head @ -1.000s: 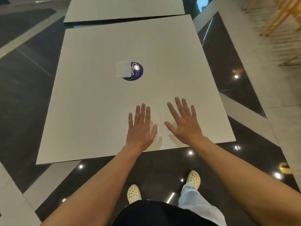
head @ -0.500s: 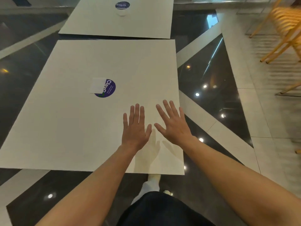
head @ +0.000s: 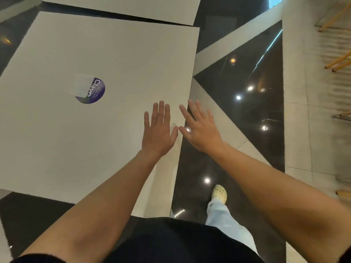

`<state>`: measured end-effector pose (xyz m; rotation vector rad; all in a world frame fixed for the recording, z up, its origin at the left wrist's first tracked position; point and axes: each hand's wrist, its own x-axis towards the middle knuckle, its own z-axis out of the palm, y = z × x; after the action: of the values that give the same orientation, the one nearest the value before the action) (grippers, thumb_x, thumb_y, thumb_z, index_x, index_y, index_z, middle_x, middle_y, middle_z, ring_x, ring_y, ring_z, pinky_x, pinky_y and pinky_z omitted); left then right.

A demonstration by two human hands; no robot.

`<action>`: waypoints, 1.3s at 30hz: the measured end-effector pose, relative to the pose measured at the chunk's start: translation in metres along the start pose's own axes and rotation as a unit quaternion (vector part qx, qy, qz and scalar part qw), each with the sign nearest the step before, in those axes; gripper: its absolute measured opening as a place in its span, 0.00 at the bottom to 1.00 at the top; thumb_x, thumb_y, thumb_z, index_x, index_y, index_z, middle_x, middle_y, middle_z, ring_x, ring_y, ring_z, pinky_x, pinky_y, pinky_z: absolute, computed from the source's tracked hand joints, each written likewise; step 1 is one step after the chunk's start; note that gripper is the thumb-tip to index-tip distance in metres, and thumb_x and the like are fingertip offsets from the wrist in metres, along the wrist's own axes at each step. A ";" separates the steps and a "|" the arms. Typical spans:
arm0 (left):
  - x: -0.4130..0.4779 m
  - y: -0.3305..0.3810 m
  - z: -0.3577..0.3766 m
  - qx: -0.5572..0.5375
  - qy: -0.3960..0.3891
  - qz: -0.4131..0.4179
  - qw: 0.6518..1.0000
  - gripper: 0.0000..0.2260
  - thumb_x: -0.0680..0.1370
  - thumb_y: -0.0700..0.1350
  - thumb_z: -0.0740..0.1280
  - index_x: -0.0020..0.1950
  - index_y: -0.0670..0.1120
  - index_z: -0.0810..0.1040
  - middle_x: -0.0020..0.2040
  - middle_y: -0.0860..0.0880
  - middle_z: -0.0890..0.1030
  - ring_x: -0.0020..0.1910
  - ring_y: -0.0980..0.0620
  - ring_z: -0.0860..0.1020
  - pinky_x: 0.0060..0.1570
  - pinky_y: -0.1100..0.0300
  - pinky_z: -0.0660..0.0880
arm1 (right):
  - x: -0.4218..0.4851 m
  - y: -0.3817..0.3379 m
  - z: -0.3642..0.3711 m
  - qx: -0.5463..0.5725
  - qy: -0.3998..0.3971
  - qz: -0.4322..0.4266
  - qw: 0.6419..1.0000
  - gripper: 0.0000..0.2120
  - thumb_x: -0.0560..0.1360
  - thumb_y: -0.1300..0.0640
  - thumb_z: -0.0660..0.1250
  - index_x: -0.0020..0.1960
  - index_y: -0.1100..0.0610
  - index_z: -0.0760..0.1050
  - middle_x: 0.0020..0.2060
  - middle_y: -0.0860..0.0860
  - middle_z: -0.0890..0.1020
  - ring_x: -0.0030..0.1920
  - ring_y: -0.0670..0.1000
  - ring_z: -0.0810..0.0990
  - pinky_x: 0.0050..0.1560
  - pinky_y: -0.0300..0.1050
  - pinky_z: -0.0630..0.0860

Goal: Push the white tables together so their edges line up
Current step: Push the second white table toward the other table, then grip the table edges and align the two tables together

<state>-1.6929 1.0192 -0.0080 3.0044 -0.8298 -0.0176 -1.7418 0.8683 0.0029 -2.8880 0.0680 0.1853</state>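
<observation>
A large white table [head: 114, 59] fills the left and centre, with a round purple sticker [head: 95, 91] partly covered by a white label. A second white table [head: 133, 6] lies beyond it at the top, with a thin dark gap between the two; the far table's right corner sits slightly left of the near one's. My left hand [head: 158, 131] is held flat and open over the near table beside its right edge. My right hand [head: 200, 128] is open with spread fingers, mostly past that right edge, over the floor.
Glossy black floor [head: 237, 76] with pale stripes runs along the table's right side. Yellow chair legs [head: 336, 63] stand at the far right on light tiles. My foot in a pale clog [head: 220, 193] is on the floor to the right of the table.
The view has shifted rightwards; my hands now sit at the near table's right edge, the right hand past it. My foot has stepped to the table's right side.
</observation>
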 end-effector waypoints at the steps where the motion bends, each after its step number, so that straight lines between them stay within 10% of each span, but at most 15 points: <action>1: 0.004 0.013 0.003 -0.007 0.005 -0.011 1.000 0.31 0.80 0.57 0.51 0.76 0.43 0.44 0.77 0.43 0.44 0.71 0.49 0.30 0.67 0.51 0.27 | 0.001 0.016 -0.001 0.004 0.004 -0.015 1.000 0.31 0.77 0.36 0.42 0.76 0.47 0.43 0.77 0.52 0.44 0.75 0.55 0.39 0.72 0.59 0.40; 16: 0.109 0.145 0.030 -0.089 0.019 -0.157 0.983 0.30 0.80 0.55 0.51 0.76 0.42 0.43 0.77 0.42 0.46 0.73 0.50 0.36 0.70 0.48 0.38 | 0.082 0.176 -0.034 -0.045 -0.025 -0.186 0.981 0.28 0.79 0.49 0.51 0.76 0.50 0.47 0.76 0.55 0.51 0.76 0.57 0.45 0.71 0.61 0.44; 39: 0.416 0.122 0.052 -0.094 -0.010 -0.397 0.913 0.28 0.80 0.54 0.46 0.75 0.42 0.42 0.77 0.42 0.45 0.73 0.49 0.35 0.69 0.49 0.34 | 0.431 0.258 -0.074 -0.106 -0.153 -0.401 0.897 0.27 0.81 0.49 0.46 0.76 0.51 0.41 0.77 0.54 0.44 0.75 0.56 0.38 0.72 0.60 0.41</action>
<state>-1.3995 0.6999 -0.0585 2.9160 0.4148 -0.1323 -1.3214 0.5866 -0.0445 -2.7694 -1.2337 0.4967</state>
